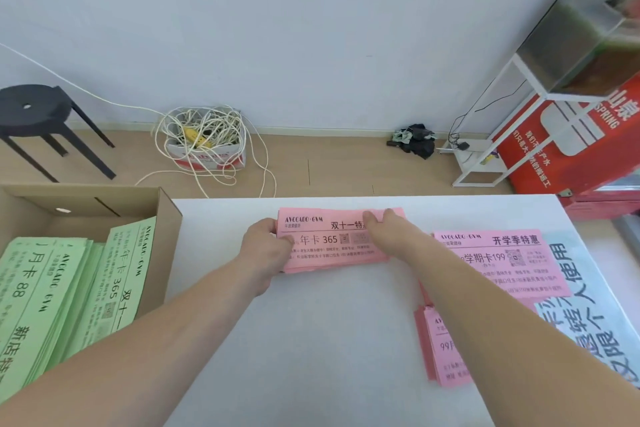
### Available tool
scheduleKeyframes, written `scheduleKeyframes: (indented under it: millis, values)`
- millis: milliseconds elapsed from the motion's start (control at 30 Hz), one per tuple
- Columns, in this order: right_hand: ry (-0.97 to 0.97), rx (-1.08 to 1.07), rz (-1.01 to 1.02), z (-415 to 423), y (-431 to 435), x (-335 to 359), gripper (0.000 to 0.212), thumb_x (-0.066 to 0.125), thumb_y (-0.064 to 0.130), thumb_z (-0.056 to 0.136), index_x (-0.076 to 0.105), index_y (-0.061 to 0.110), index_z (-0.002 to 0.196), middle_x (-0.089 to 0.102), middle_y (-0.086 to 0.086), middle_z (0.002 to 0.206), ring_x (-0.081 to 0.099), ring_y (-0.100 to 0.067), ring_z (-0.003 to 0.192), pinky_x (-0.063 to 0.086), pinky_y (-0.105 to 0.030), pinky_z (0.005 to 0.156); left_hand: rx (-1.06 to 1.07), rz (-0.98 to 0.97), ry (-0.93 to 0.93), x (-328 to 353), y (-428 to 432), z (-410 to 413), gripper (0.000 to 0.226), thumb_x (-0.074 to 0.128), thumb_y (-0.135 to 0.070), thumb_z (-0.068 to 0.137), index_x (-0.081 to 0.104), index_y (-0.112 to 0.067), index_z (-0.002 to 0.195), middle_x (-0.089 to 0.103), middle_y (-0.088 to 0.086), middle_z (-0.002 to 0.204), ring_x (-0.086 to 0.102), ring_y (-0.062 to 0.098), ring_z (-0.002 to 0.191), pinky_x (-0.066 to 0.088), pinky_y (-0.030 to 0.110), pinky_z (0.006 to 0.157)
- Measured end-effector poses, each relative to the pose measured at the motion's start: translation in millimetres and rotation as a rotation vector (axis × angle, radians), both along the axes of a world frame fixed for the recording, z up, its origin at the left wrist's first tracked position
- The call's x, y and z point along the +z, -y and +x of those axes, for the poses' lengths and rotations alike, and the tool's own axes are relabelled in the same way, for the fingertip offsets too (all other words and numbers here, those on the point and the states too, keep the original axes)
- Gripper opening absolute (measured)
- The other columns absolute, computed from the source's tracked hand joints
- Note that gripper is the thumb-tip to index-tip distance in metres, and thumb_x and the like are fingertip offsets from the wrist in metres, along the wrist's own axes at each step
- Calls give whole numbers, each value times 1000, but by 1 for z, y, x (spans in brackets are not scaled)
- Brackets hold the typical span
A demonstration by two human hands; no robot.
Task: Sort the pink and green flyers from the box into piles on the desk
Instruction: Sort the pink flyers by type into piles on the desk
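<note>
A stack of pink flyers point(332, 246) lies near the far edge of the white desk point(329, 340). My left hand point(265, 250) grips its left end. My right hand point(384, 222) rests on its upper right part, fingers closed over the edge. Two more pink piles lie to the right: one point(512, 260) beside my right forearm, one point(440, 347) nearer me and partly hidden under that arm. The cardboard box point(162, 218) at the left holds several stacks of green flyers point(62, 295), some leaning upright.
A blue-and-white printed sheet point(588, 315) lies on the desk's right side. Beyond the desk stand a black stool point(34, 118), a box of tangled white cable point(204, 139), a white metal stand point(485, 156) with a tank, and a red carton point(571, 142).
</note>
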State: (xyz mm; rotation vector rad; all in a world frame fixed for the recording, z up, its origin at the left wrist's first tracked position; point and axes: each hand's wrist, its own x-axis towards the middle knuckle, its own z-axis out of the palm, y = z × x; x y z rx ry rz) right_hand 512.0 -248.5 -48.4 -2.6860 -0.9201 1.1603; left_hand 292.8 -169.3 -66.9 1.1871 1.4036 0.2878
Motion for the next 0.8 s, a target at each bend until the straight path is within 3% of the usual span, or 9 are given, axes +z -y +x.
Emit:
scheduleKeyframes:
  millis: [167,300,467,600,633,733,767,800]
  values:
    - [24,2,10,-40,-13,-21,73,31,56,101,25,6,154,32,-25,156,26,-38,146,29,-51,117,49,24,-49,0,-11,-24,10,60,-4,99,65,-13,101,67,7,97,66,28,85,57,35,68]
    - [-104,-93,205,-57,-8,-19,56,34,43,97,35,15,146,51,-10,136,47,-35,127,47,-45,100,19,-3,-45,2,-12,-27,13,59,-3,99,65,-14,95,68,7,95,67,29,84,58,34,64]
    - [-3,-128,235,-50,8,-20,35,43,30,97,48,11,126,48,-9,127,36,-34,128,33,-44,108,-35,21,-63,-4,-11,-21,14,61,-4,97,67,-15,92,70,8,95,69,28,85,61,38,72]
    - [-76,-150,253,-51,13,-5,26,44,22,89,49,14,114,54,-5,121,43,-31,121,43,-44,103,-208,157,-241,-4,-12,-15,10,67,-15,93,63,-17,84,71,9,98,69,32,92,61,42,73]
    - [-118,-170,284,-51,15,1,30,45,24,87,50,15,115,56,-3,119,49,-31,120,48,-46,99,-280,200,-318,-1,-14,-15,7,69,-19,91,62,-17,91,69,8,104,67,31,96,59,40,76]
    - [-181,-163,380,-55,33,29,33,50,28,99,53,16,130,58,5,122,62,-22,107,54,-31,76,-421,411,-581,9,-17,-10,51,71,-29,88,50,-13,132,49,9,133,51,33,121,51,43,91]
    - [-156,-165,435,-55,44,37,31,50,29,102,58,18,129,61,6,119,62,-16,99,49,-24,68,-433,514,-579,14,-15,-3,57,69,-28,89,45,-13,139,43,9,138,44,34,128,47,45,96]
    - [-106,-187,495,-55,57,45,25,51,31,101,66,16,115,66,6,106,61,-13,87,46,-23,64,-453,589,-508,22,-10,9,57,66,-28,91,44,-14,142,41,8,142,40,34,131,45,46,100]
